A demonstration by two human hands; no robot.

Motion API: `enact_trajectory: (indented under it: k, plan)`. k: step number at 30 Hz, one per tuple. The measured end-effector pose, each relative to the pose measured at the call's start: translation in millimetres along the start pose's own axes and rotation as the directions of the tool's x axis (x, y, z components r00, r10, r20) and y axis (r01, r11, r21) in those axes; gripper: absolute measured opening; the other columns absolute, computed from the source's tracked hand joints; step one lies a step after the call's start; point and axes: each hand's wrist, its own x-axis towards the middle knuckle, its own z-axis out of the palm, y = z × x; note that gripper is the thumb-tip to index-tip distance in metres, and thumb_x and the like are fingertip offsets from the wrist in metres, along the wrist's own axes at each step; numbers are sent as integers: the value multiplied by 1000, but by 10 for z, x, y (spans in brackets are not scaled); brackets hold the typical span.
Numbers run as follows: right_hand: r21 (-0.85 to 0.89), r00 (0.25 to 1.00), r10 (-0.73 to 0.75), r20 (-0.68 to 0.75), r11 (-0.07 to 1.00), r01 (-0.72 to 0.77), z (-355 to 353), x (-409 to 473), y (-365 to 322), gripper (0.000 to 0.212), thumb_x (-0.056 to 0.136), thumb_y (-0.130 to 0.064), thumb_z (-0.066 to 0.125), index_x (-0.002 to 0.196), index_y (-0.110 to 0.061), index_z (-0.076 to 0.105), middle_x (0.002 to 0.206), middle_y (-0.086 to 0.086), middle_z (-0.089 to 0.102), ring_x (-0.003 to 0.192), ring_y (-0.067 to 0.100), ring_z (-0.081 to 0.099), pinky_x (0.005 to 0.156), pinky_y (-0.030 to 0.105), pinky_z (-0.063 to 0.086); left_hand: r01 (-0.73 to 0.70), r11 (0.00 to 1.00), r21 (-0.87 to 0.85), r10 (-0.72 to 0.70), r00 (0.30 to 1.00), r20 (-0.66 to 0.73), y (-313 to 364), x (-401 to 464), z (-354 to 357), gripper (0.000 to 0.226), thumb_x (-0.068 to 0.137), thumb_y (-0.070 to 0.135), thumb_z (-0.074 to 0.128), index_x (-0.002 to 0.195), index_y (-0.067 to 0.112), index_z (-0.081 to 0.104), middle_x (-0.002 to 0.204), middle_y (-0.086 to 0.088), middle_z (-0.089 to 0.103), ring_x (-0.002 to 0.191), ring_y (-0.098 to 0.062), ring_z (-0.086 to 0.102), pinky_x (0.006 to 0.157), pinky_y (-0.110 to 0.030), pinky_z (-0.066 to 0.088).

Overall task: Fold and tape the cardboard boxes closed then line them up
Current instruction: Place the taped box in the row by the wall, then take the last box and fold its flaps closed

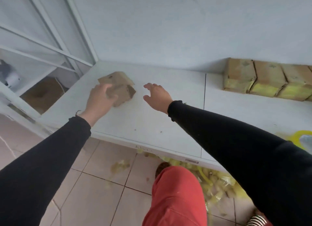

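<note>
While the left hand [99, 99] curls its fingers over the near-left side of a small unfolded cardboard box [118, 87], the right hand [156, 96] hovers just to the right of it, fingers spread and relaxed, holding nothing and clear of the cardboard. Box: brown corrugated card, matte, partly flattened, flaps loose — one flap [130, 91] stands open on the side away from the grip, facing the right hand. Long axis runs diagonally, from the far-left corner beyond the knuckles to the near end under the palm; it lies on the white table [152, 124], a smooth pale surface with thin dark seam lines. Well to the right of both hands, against the wall [168, 23], a row of closed boxes [268, 80] — same brown card, squarish, their near faces covered in glossy yellowish tape, set side by side and touching. Both forearms wear black sleeves [236, 141]. Below the table edge, crumpled yellowish tape scraps [216, 180] lie on beige floor tiles [101, 183], beside a leg in red trousers [177, 197].
</note>
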Motion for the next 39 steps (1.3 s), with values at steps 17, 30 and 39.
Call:
enact_trajectory:
  k: [17,30,39]
  plan:
    - [896,937,349,33,405,-183,-14,-315,346,64,105,-27,57,158,-22,23,138,0,57,125,17,53,100,29,41,203,682,-703,-94,977,191,630,-66,1008,42,99,46,55,139,44,42,151,7,46,141,-17,46,116,-49,42]
    - [708,672,606,-427,686,-169,-1074,-2073,1984,16,100,-33,58,112,-24,65,108,3,61,100,21,60,87,35,52,315,511,-800,45,920,390,2988,-987,2197,22,104,28,59,126,27,59,129,-5,61,108,-19,67,65,-22,53]
    - [841,695,589,-412,539,43,-1241,-2288,2267,18,101,-17,58,100,-33,67,148,3,47,110,10,59,88,23,47,293,430,-854,178,900,398,3242,-1011,2513,57,99,39,65,146,45,33,148,7,45,124,-11,59,96,-35,54]
